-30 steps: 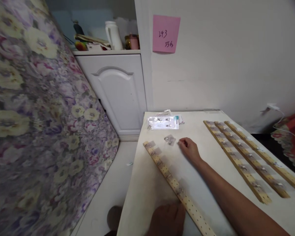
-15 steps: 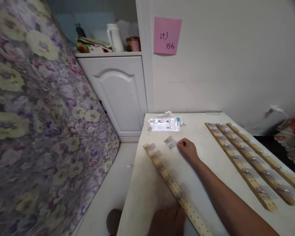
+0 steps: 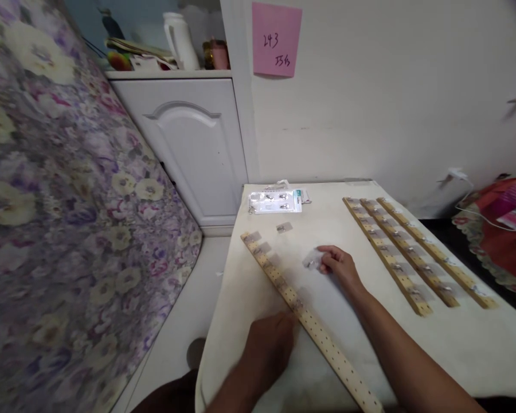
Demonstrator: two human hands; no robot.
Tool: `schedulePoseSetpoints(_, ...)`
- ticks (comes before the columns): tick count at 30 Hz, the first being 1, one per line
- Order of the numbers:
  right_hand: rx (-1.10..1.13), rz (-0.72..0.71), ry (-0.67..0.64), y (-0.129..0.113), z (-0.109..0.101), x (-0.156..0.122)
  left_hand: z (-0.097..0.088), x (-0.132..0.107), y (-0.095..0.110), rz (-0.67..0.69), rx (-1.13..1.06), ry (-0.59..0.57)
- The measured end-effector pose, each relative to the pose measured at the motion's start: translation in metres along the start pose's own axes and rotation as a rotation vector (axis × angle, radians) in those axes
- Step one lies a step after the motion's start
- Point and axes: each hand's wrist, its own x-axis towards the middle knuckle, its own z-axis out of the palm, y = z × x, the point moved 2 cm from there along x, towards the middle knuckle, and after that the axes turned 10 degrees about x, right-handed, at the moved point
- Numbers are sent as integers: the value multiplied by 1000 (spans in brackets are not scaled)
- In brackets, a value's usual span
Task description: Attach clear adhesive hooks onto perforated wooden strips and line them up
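A pale wooden strip [image 3: 322, 338] with rows of small holes runs diagonally across the table. Small clear plastic pieces with metal fittings [image 3: 269, 264] sit along its far half. My right hand [image 3: 337, 265], to the right of the strip, pinches a clear plastic piece with a metal fitting [image 3: 313, 259] between thumb and fingers. Another such piece [image 3: 284, 228] lies loose on the table beyond. At the strip's left edge is my left hand [image 3: 270, 343], fingers curled and blurred. Its fingertips seem to touch the strip, but what they hold is hidden.
Several clear blister packs [image 3: 275, 202] lie at the table's back edge. Three similar strips [image 3: 387, 252] bearing clear pieces lie side by side at the right. A floral curtain [image 3: 90, 229] hangs left of the white table [image 3: 223, 344]; a wall [image 3: 348, 103] stands behind.
My right hand has taken up one of two loose plastic pieces and drawn it nearer. My left hand has come further into view beside the strip. The whole view has shifted.
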Motion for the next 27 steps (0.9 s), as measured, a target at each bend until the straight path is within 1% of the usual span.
schedulePoseSetpoints(2,-10,25,-13,-1,-10,-20,0,-1,0,-13,-4,-8)
schedulePoseSetpoints(5,-49,43,-11,-1,-24,-47,2,-7,2,-67,-27,23)
schedulePoseSetpoints(8,-169,23,3,1,-36,-70,6,-16,5,-141,-67,91)
schedulePoseSetpoints(10,-236,5,21,4,-43,-80,8,-22,8,-190,-100,155)
schedulePoseSetpoints(12,-250,7,20,5,-46,-84,9,-25,10,-237,-139,191)
schedulePoseSetpoints(16,-216,30,-14,1,-45,-84,8,-25,16,-304,-192,184)
schedulePoseSetpoints(18,-194,24,-16,-3,-45,-83,6,-25,18,-325,-213,200)
schedulePoseSetpoints(22,-80,6,-27,-7,-51,-86,6,-28,26,-354,-283,228)
schedulePoseSetpoints(24,20,46,-94,-6,-51,-90,9,-30,32,-361,-318,240)
schedulePoseSetpoints(27,141,150,-270,-1,-43,-97,14,-32,42,-361,-334,275)
